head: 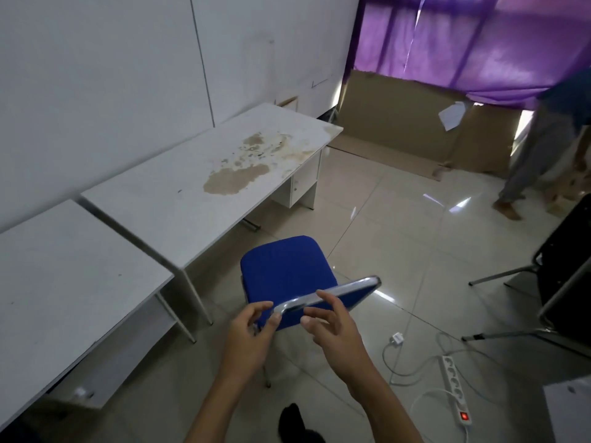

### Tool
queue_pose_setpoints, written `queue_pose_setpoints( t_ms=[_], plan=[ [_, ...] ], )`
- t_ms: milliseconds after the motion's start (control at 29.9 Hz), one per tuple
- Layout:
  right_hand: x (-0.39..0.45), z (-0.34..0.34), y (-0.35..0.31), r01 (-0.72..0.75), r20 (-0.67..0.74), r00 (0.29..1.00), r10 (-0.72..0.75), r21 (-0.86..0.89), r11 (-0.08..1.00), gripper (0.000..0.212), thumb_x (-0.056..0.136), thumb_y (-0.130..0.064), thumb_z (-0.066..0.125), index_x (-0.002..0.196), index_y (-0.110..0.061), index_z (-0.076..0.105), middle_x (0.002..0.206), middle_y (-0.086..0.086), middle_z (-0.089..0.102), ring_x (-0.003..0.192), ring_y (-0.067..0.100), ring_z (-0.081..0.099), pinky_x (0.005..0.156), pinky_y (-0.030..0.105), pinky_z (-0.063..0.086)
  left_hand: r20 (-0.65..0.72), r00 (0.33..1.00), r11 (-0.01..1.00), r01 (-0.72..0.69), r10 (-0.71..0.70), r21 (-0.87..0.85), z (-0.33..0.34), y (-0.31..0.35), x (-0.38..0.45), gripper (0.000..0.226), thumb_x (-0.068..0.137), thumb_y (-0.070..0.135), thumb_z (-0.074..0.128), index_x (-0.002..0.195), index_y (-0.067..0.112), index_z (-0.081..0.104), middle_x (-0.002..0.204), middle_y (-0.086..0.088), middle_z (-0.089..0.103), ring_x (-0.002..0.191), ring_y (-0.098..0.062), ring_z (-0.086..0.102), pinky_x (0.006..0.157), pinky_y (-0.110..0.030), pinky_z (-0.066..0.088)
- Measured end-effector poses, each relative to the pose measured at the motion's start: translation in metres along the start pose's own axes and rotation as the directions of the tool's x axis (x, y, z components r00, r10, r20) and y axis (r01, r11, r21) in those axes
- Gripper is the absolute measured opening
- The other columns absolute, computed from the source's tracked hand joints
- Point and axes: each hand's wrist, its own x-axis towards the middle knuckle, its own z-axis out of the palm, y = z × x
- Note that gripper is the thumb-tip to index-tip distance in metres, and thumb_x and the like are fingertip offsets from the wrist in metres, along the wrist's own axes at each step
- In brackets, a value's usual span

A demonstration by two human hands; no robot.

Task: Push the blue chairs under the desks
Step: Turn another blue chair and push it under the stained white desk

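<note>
Running along the left of the frame against the wall, two white desks meet end to end — the nearer desk at lower left, the stained desk stretching toward the upper middle with a small drawer unit under its far end. Just right of their join, in the lower middle of the frame, the blue chair stands on the tiled floor, its seat clear of the desk edge and not yet tucked under, turned at an angle to the desks. The left hand curls loosely at the near end of the chrome-edged backrest, fingertips touching it; whether it truly grasps is hard to tell. The right hand is spread open, fingers resting against the backrest top, holding nothing closed.

To do this step well, I would square the seat to the stained desk's open span first, then push evenly with both hands so the legs slide straight — minding the desk leg near the join. At lower right a power strip and its cable lie close behind.
</note>
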Motion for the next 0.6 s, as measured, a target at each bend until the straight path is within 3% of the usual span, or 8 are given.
queue_pose_setpoints(
  t_ms=[100,201,301,401,468,602],
  plan=[
    [0.045,-0.028,0.010,0.010,-0.162,0.986,-0.025,-0.090,0.996,0.054,0.091,-0.034,0.076,0.137,-0.044,0.050,0.132,-0.012,0.061,0.126,0.008,0.057,0.096,0.025,0.051,0.023,0.999,0.999,0.046,-0.046,-0.015,0.032,0.003,0.038,0.019,0.091,0.044,0.074,0.109,0.045,0.068,0.118,0.022,0.065,0.116,0.002,0.058,0.080,-0.017,0.050],
    [0.099,-0.066,0.016,0.009,-0.308,0.947,-0.091,-0.257,0.966,0.067,0.084,-0.039,0.083,0.141,-0.037,0.049,0.148,-0.001,0.043,0.138,0.018,0.042,0.098,0.024,0.045,0.020,0.995,0.996,0.094,-0.094,0.011,0.065,0.004,0.073,0.019,0.091,0.044,0.075,0.110,0.042,0.070,0.120,0.023,0.065,0.120,-0.001,0.056,0.084,-0.017,0.046],
    [0.134,-0.089,0.028,-0.077,-0.233,0.972,-0.019,-0.397,0.914,0.079,0.078,-0.043,0.087,0.146,-0.037,0.047,0.164,0.004,0.026,0.156,0.024,0.011,0.117,0.050,0.033,0.013,0.992,0.992,0.129,-0.129,0.010,0.085,0.002,0.095,0.020,0.090,0.042,0.076,0.110,0.039,0.070,0.121,0.023,0.066,0.122,-0.001,0.056,0.088,-0.014,0.042],
    [0.151,-0.096,0.041,-0.019,-0.090,0.996,-0.021,-0.428,0.904,0.074,0.075,-0.039,0.090,0.136,-0.051,0.051,0.168,-0.013,0.014,0.154,0.009,-0.018,0.122,0.056,0.021,0.053,0.983,0.984,0.170,-0.173,0.058,0.095,-0.004,0.103,0.026,0.084,0.049,0.080,0.107,0.039,0.071,0.123,0.025,0.063,0.118,0.007,0.054,0.101,-0.027,0.047],
    [0.162,-0.098,0.042,-0.009,-0.073,0.997,-0.027,-0.455,0.890,0.070,0.071,-0.038,0.092,0.128,-0.055,0.055,0.167,-0.018,0.012,0.151,0.006,-0.018,0.120,0.053,0.022,0.068,0.965,0.964,0.244,-0.251,0.103,0.098,-0.014,0.106,0.035,0.076,0.061,0.082,0.103,0.040,0.073,0.118,0.025,0.064,0.110,0.007,0.058,0.100,-0.031,0.052],
    [0.182,-0.108,0.037,0.002,-0.048,0.998,-0.027,-0.449,0.893,0.065,0.067,-0.031,0.096,0.116,-0.057,0.062,0.166,-0.022,0.014,0.150,0.006,-0.013,0.117,0.050,0.026,0.014,0.934,0.932,0.353,-0.356,0.085,0.105,-0.024,0.108,0.065,0.051,0.086,0.080,0.097,0.041,0.075,0.104,0.017,0.072,0.088,-0.002,0.070,0.078,-0.030,0.062]
  ],
)
